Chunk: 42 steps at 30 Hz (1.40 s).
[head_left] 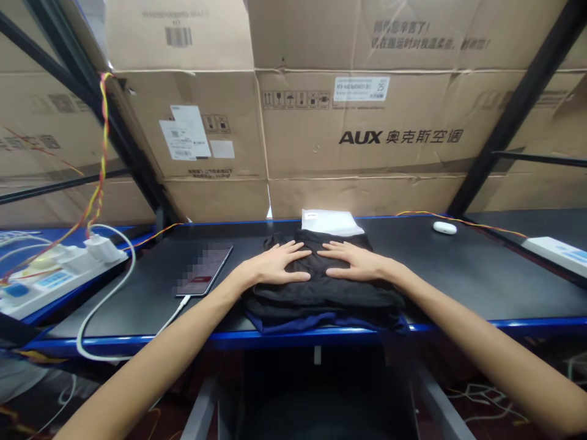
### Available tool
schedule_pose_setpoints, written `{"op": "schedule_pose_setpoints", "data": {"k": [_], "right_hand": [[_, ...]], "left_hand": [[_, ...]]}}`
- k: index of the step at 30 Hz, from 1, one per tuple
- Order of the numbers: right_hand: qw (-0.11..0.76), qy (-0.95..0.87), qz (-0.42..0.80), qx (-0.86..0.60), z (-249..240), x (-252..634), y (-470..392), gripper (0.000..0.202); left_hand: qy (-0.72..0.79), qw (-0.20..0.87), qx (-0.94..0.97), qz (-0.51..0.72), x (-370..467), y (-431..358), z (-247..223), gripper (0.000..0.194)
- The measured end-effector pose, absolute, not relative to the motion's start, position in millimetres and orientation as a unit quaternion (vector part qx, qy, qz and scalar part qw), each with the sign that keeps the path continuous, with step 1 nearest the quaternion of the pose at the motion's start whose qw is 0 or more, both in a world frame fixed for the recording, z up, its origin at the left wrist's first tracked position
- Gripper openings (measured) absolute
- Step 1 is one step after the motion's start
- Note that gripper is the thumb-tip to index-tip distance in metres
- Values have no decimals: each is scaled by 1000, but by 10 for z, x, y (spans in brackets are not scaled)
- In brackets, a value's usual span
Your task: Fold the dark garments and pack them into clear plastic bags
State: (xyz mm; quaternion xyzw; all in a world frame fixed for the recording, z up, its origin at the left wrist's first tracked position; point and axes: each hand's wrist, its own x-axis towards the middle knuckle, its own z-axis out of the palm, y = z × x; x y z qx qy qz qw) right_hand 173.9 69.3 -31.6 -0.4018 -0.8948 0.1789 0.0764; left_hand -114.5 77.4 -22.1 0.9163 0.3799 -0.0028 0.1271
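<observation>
Left hand (275,264) and right hand (358,260) spread flat, empty, on perhaps two cloths (316,299)

Bare forearms and hands, seen from above. The left forearm (183,333) enters at 7 o'clock and runs obliquely toward 2 o'clock; the right forearm (472,333) enters at 4 o'clock and runs toward 10 o'clock, the two converging near the centre. At the left wrist (246,273) and right wrist (392,269) each limb turns slightly inward. The left hand (277,264) and right hand (358,261) lie palm down, backs uppermost, fingers extended and slightly spread. The left thumb (298,277) points to 3 o'clock, the right thumb (338,272) to 9 o'clock. The fingertips face each other, near but apart.
</observation>
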Motion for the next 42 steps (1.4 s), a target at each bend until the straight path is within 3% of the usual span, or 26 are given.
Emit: {"op": "schedule_pose_setpoints", "data": {"k": [42], "right_hand": [[75,-894,179,-403,-299,1743,684,79]], "left_hand": [[382,125,916,-1,-1135,766,-217,83]]}}
